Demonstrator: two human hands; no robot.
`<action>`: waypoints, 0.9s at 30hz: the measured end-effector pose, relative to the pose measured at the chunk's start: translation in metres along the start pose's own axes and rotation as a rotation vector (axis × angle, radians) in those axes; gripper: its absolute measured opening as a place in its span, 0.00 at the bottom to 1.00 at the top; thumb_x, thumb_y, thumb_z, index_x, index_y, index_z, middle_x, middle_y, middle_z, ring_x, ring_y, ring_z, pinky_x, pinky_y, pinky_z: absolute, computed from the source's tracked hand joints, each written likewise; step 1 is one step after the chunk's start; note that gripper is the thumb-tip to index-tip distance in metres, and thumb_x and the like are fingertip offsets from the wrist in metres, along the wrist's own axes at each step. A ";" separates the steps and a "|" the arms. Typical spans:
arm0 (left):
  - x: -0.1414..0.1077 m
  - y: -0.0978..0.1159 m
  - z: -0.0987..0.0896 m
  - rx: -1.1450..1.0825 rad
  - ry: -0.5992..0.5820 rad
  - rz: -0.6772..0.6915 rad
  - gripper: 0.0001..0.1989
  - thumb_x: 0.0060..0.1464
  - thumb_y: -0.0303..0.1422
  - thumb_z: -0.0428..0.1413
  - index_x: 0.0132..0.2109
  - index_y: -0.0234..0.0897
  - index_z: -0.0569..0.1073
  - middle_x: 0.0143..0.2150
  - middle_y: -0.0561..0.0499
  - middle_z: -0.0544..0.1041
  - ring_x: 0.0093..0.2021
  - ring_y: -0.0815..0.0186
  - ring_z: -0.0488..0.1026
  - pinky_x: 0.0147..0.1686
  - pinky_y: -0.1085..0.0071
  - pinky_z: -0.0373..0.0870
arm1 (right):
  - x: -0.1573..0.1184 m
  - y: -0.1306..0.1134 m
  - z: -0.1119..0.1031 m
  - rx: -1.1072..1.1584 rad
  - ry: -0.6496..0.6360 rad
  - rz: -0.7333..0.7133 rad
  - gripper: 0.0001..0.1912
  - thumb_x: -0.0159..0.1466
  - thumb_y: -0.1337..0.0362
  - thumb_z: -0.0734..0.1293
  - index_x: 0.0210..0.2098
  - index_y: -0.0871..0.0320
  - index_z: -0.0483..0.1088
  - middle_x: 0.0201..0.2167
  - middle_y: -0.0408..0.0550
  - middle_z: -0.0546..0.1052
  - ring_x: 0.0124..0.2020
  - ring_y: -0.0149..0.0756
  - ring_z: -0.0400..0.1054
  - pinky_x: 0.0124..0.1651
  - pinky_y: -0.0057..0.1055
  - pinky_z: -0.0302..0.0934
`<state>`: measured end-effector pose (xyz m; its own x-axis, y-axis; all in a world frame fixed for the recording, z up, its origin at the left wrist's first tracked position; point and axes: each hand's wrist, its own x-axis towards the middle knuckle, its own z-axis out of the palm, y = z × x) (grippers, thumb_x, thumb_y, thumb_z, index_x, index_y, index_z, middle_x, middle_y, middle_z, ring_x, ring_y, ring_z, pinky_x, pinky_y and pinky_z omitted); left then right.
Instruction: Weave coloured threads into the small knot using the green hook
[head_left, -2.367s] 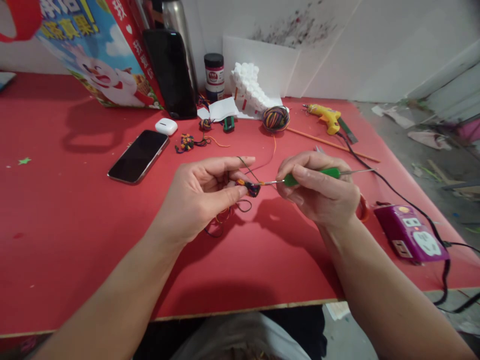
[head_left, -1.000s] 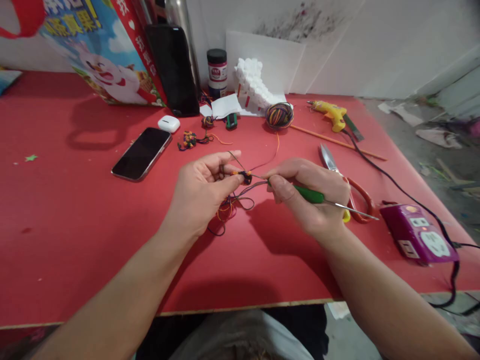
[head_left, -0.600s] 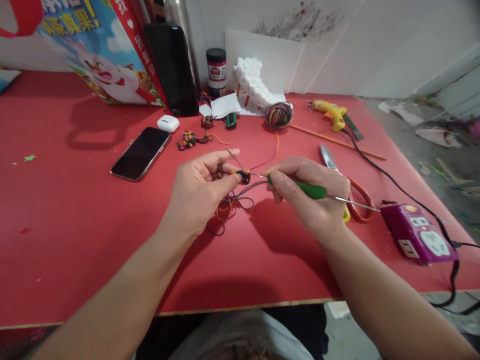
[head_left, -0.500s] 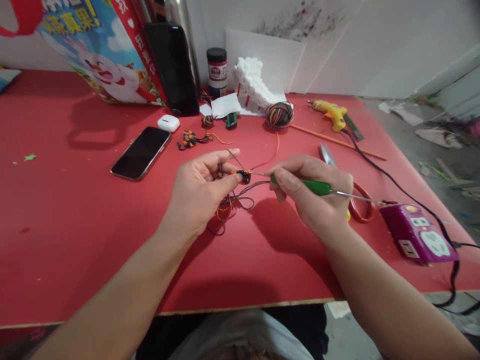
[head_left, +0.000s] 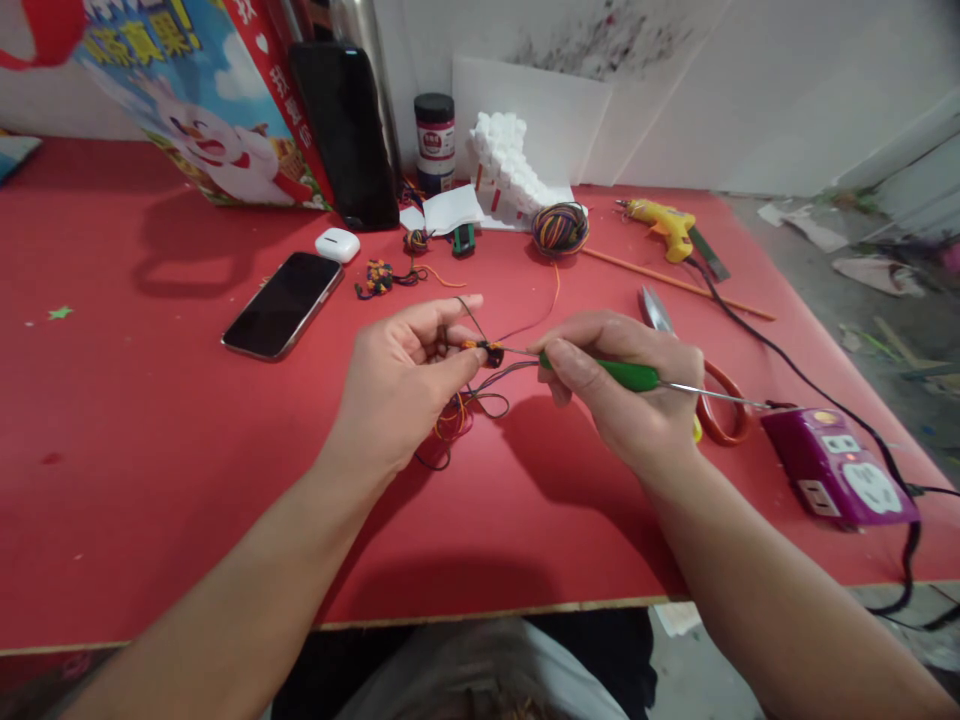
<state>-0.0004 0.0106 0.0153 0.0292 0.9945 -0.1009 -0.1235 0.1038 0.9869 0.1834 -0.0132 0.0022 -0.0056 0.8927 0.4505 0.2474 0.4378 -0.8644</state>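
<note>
Lying at the left of the red table (head_left: 172, 500) is a dark phone (head_left: 283, 306), and to its right a small knotted yarn piece (head_left: 379, 277) with a loose tail. Near the middle, the left hand (head_left: 401, 370) has its thumb and a finger pinched tight on a small dark-and-orange crocheted piece (head_left: 491, 354), held above the table, while the raised index finger carries a taut dark strand (head_left: 472, 319) down to it. Loose cord loops (head_left: 454, 425) hang on the near side. Farther off, just right of centre, sits the yarn ball (head_left: 560, 229), with an orange strand trailing from it toward the work. The right hand (head_left: 637, 420) is closed in a pen-like grip around the green handle of a hook (head_left: 634, 376), whose thin shaft reaches left to the piece's right edge; whether its tip is inside a stitch is too small to tell. The step looks like working one stitch, and the next move seems to call for catching the strand and drawing it through under even tension. Right of that hand lie scissors (head_left: 724, 405), partly hidden, then a purple socket block (head_left: 840, 465).
</note>
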 end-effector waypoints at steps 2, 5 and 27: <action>-0.001 0.001 0.001 0.008 0.003 -0.003 0.21 0.46 0.20 0.68 0.50 0.30 0.85 0.31 0.56 0.77 0.31 0.75 0.72 0.33 0.77 0.70 | 0.000 0.000 0.000 -0.014 -0.005 -0.003 0.08 0.68 0.67 0.72 0.32 0.56 0.80 0.24 0.41 0.80 0.22 0.30 0.69 0.29 0.31 0.64; -0.001 0.002 0.001 0.017 0.006 -0.002 0.21 0.46 0.20 0.68 0.50 0.32 0.85 0.31 0.56 0.77 0.31 0.74 0.72 0.33 0.76 0.70 | -0.001 0.001 -0.001 -0.004 -0.008 -0.005 0.08 0.68 0.68 0.71 0.32 0.56 0.81 0.25 0.41 0.80 0.23 0.30 0.70 0.29 0.31 0.64; -0.003 -0.012 0.001 0.294 0.012 0.195 0.20 0.51 0.23 0.64 0.52 0.38 0.86 0.32 0.54 0.78 0.30 0.69 0.70 0.34 0.71 0.69 | -0.004 0.002 0.006 -0.321 -0.093 -0.313 0.09 0.71 0.67 0.68 0.35 0.52 0.78 0.28 0.46 0.82 0.28 0.36 0.75 0.33 0.33 0.68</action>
<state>0.0017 0.0065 0.0040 0.0211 0.9954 0.0932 0.1658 -0.0954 0.9815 0.1780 -0.0147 -0.0030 -0.2114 0.7352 0.6441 0.5077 0.6457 -0.5704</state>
